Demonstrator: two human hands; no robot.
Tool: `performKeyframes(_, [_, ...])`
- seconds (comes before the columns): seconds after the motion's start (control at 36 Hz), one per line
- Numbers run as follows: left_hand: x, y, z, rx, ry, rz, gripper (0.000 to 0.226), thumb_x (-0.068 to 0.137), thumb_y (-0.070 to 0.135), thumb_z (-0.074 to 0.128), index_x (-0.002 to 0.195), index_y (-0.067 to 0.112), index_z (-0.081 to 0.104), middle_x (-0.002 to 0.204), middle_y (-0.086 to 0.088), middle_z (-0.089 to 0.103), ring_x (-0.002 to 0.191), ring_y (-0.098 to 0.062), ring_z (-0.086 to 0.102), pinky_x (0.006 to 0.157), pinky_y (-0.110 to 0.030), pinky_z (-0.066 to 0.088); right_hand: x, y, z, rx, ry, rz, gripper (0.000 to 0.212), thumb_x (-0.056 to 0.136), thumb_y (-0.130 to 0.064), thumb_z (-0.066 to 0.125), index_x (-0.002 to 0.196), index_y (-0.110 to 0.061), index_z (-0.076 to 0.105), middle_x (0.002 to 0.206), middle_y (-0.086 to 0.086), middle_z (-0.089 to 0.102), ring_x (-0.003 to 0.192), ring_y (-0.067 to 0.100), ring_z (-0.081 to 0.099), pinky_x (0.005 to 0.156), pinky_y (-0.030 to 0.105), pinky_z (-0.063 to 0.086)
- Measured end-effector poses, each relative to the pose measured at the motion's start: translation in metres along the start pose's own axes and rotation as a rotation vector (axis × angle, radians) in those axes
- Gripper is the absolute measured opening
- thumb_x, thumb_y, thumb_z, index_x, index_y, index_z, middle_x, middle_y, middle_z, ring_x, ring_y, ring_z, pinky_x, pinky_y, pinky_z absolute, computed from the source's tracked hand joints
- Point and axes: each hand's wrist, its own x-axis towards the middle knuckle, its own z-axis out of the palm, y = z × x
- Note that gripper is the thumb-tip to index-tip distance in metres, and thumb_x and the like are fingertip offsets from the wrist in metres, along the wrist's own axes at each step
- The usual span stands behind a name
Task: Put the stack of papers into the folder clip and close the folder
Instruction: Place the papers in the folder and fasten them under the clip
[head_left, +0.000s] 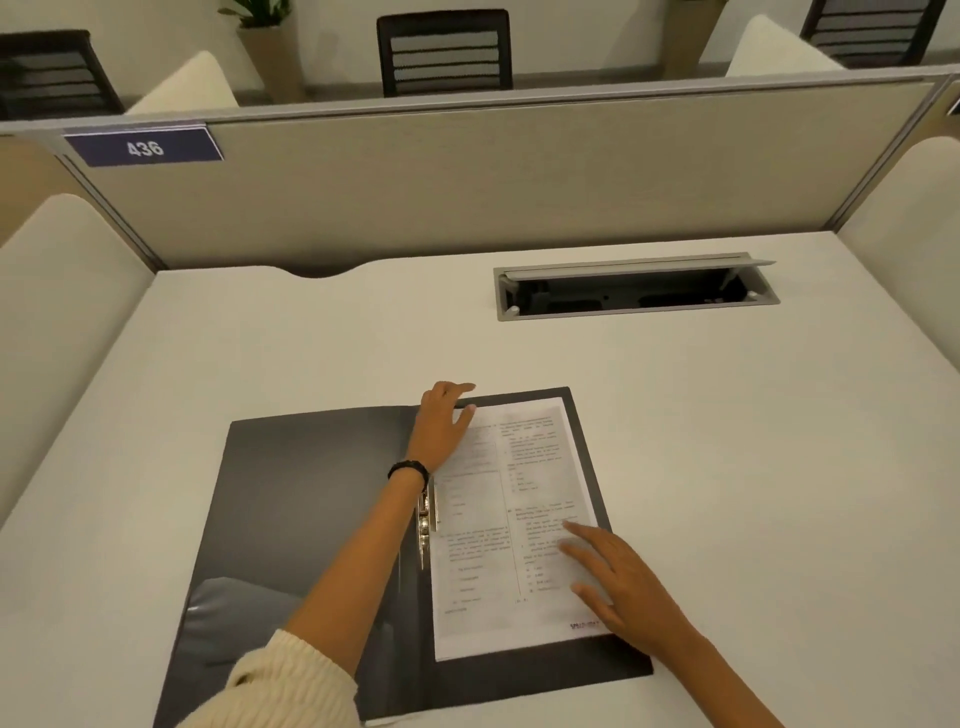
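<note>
Left hand (441, 423) lies flat, fingers spread, on the papers' (511, 519) top corner; right hand (618, 582) rests spread near their lower edge. Papers lie in the open folder (291, 519) beside its clip (426, 519), on the worktop (727, 441).

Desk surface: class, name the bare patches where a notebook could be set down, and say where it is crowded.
Bare patches: between the open folder and the cable box; right of the folder to the desk edge; left of the folder. Crowded: the papers, where the left hand and right hand rest.
</note>
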Motion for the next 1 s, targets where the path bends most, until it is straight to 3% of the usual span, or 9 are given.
performKeyframes(0.08, [-0.026,-0.017,-0.019,-0.057,0.074,-0.084,0.029,0.092,0.015,0.048,0.121,0.011,0.054,0.121,-0.009,0.05,0.114,-0.018,0.04,0.094,-0.022,0.03,0.016,-0.006,0.003,0.145,0.071,0.102,0.044,0.087,-0.064,0.023,0.13,-0.055,0.018,0.147,-0.017,0.02,0.131,0.0,0.026,0.108,0.023,0.027])
performKeyframes(0.19, [-0.064,-0.04,-0.031,-0.061,0.098,-0.161,0.023,0.091,0.015,0.05,0.112,0.014,0.059,0.118,-0.007,0.054,0.111,-0.019,0.047,0.098,-0.034,0.042,0.039,-0.015,0.008,0.207,0.088,0.106,0.047,0.086,-0.064,0.026,0.13,-0.048,0.024,0.147,-0.016,0.022,0.131,-0.001,0.026,0.107,0.022,0.023])
performKeyframes(0.33, [-0.096,-0.043,-0.031,-0.117,-0.023,-0.184,0.031,0.093,0.022,0.047,0.123,0.016,0.053,0.139,-0.004,0.043,0.129,-0.017,0.037,0.109,-0.029,0.028,0.063,-0.036,0.025,0.248,0.032,0.069,0.051,0.084,-0.067,0.022,0.127,-0.041,0.031,0.146,-0.017,0.023,0.133,0.002,0.024,0.11,0.025,0.021])
performKeyframes(0.42, [-0.103,-0.041,-0.028,-0.174,-0.036,-0.215,0.034,0.094,0.026,0.045,0.127,0.02,0.049,0.145,0.0,0.038,0.137,-0.016,0.028,0.108,-0.027,0.021,0.071,-0.045,0.038,0.257,0.001,0.08,0.055,0.081,-0.071,0.018,0.127,-0.043,0.029,0.147,-0.017,0.022,0.134,0.001,0.022,0.112,0.029,0.019])
performKeyframes(0.56, [-0.107,-0.034,-0.028,-0.282,-0.015,-0.252,0.032,0.093,0.024,0.046,0.125,0.022,0.047,0.127,0.007,0.05,0.123,-0.014,0.044,0.109,-0.037,0.035,0.077,-0.051,0.048,0.29,0.045,0.128,0.061,0.08,-0.072,0.018,0.128,-0.039,0.033,0.147,-0.011,0.028,0.133,0.004,0.026,0.113,0.032,0.023])
performKeyframes(0.75, [-0.106,-0.023,-0.03,-0.387,0.009,-0.302,0.035,0.093,0.021,0.048,0.128,0.02,0.047,0.125,0.008,0.052,0.12,-0.01,0.046,0.109,-0.036,0.035,0.077,-0.048,0.055,0.244,0.068,0.124,0.059,0.082,-0.069,0.018,0.13,-0.036,0.034,0.147,-0.011,0.028,0.134,0.006,0.026,0.112,0.03,0.021])
performKeyframes(1.0, [-0.102,-0.017,-0.03,-0.452,0.051,-0.359,0.038,0.092,0.016,0.049,0.13,0.015,0.045,0.13,-0.007,0.053,0.111,-0.006,0.046,0.098,-0.021,0.035,0.076,-0.048,0.057,0.219,0.09,0.11,0.057,0.082,-0.068,0.018,0.129,-0.039,0.033,0.147,-0.011,0.029,0.132,0.003,0.024,0.111,0.031,0.02])
